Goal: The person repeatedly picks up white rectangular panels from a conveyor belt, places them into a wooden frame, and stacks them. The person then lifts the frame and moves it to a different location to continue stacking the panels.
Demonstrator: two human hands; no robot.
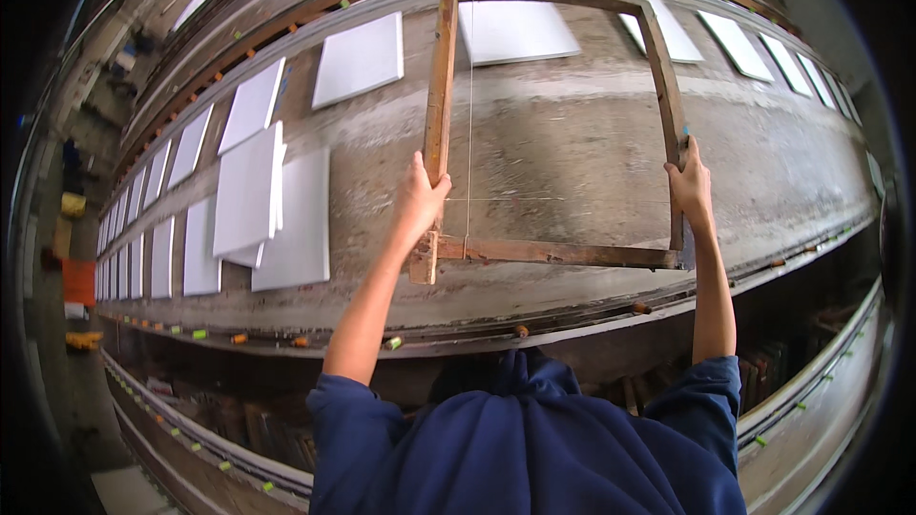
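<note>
Both my hands hold a rectangular wooden frame [563, 253] over the long table. Its middle is open, and the tabletop shows through it. A thin string [470, 114] runs along its left side, and a fainter one crosses low. My left hand [419, 195] is closed round the left bar, above a wooden block at the near corner. On the right bar, my right hand [691, 183] grips near the lower end. Beyond the frame's far side lie white panels [520, 30]. I cannot tell whether the frame touches the tabletop.
Several white boards [360, 59] lie in rows along the stained table [382, 133]. To the left, some panels [246, 195] overlap in a stack. Orange and green markers [393, 343] dot the near rail. Behind me stands another long table [811, 410] with items below it.
</note>
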